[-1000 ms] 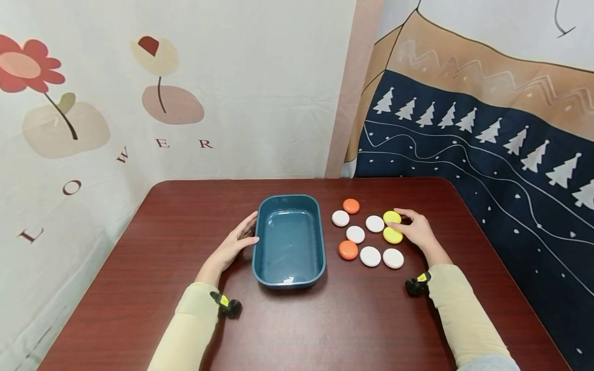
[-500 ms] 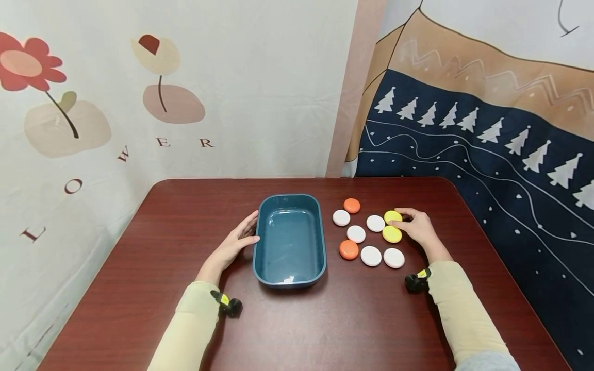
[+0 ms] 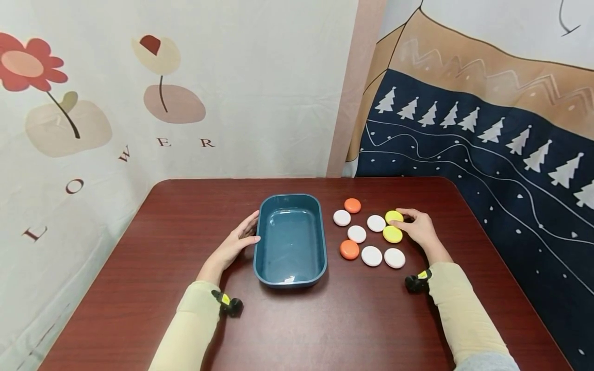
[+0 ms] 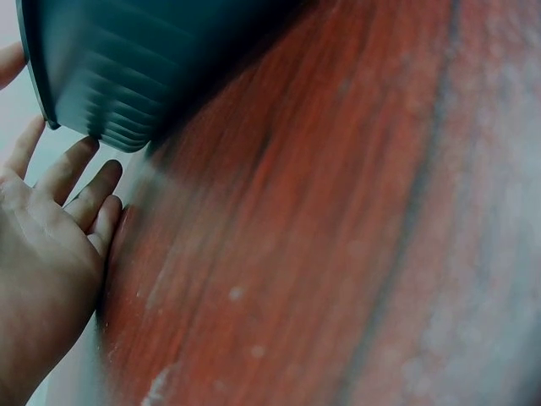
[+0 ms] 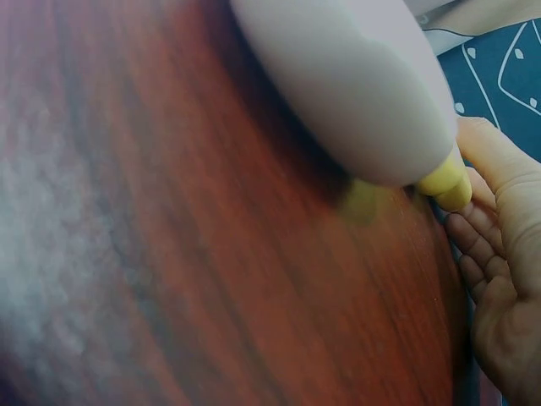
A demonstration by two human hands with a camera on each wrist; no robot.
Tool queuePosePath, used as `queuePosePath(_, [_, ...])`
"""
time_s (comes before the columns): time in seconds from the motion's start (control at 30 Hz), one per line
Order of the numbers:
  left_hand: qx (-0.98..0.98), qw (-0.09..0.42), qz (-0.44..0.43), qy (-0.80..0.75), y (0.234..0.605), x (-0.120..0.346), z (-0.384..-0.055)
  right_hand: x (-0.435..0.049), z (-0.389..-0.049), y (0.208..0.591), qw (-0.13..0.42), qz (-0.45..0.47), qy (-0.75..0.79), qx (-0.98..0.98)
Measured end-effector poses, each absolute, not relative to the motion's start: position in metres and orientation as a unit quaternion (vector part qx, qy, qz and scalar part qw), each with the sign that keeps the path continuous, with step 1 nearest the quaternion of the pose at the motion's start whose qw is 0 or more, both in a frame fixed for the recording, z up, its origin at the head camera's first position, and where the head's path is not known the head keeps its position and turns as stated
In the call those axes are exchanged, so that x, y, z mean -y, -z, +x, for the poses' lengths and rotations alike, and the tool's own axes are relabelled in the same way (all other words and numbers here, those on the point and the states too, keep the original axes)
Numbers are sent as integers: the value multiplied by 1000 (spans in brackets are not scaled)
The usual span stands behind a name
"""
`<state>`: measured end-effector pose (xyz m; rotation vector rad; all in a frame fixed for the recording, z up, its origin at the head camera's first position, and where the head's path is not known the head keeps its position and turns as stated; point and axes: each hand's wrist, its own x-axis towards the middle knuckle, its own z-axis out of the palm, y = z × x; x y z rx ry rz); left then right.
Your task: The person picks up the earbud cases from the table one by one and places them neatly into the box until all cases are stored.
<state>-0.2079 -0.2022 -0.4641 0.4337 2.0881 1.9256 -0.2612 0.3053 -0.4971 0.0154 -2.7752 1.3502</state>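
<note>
In the head view my left hand [image 3: 232, 247] rests against the left side of a dark teal rectangular dish [image 3: 291, 239], thumb at its rim. The left wrist view shows fairly straight fingers [image 4: 76, 165] touching the dish's ribbed outer wall [image 4: 127, 68]. My right hand [image 3: 421, 229] pinches the farther of two yellow discs [image 3: 394, 217] between thumb and index finger. The nearer yellow disc [image 3: 392, 235] lies just below the thumb. From the right wrist, a large white disc [image 5: 363, 93] partly hides the yellow ones [image 5: 452, 190].
Between dish and right hand lie several white discs [image 3: 357, 234] and two orange discs [image 3: 349, 250], one far [image 3: 352, 205]. Everything is on a dark red wooden table [image 3: 297, 330]. Printed cloths [image 3: 260, 93] hang behind its far edge.
Both hands keep nearly the same places. The nearer yellow disc has shifted very slightly against the farther one; the whole head view has drifted a little.
</note>
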Motion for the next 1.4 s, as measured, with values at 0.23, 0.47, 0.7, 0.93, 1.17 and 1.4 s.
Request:
queuePosePath(0.23, [-727, 134, 148, -656, 463, 202, -208, -305, -260, 497, 30, -4, -449, 893])
queuePosePath(0.47, [-727, 130, 145, -659, 483, 208, -217, -305, -258, 496, 26, -6, -458, 888])
queuePosePath(0.7, [-732, 122, 144, -655, 490, 209, -218, -304, -257, 496, 28, -6, -458, 889])
queuePosePath(0.93, [-733, 120, 145, -654, 491, 209, -219, -300, -256, 493, 31, -6, -458, 888])
queuePosePath(1.17, [-730, 124, 143, -656, 490, 209, -218, -294, -255, 490, 39, -14, -459, 887])
queuePosePath(1.4, [-728, 125, 146, -658, 489, 208, -218, -287, -252, 487, 71, -6, -459, 885])
